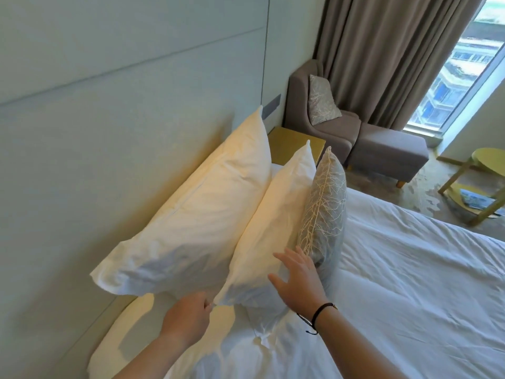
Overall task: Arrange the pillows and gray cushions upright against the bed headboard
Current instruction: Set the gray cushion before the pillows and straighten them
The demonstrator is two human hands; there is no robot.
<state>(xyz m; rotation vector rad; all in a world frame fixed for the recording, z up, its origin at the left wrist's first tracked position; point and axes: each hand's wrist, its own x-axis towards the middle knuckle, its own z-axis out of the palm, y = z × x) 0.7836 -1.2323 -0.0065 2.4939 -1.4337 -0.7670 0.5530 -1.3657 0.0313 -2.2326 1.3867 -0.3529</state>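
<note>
A large white pillow leans upright against the pale padded headboard. A second white pillow stands in front of it, and a gray cushion with a cream branch pattern stands upright against that one. My left hand pinches the lower corner of the second pillow. My right hand has its fingers spread, lying against the second pillow beside the cushion's lower end. Another white pillow lies flat by the headboard below.
The white bed sheet spreads to the right. A yellow nightstand stands behind the pillows. A gray armchair holding a matching patterned cushion, an ottoman, a yellow side table and curtains stand by the window.
</note>
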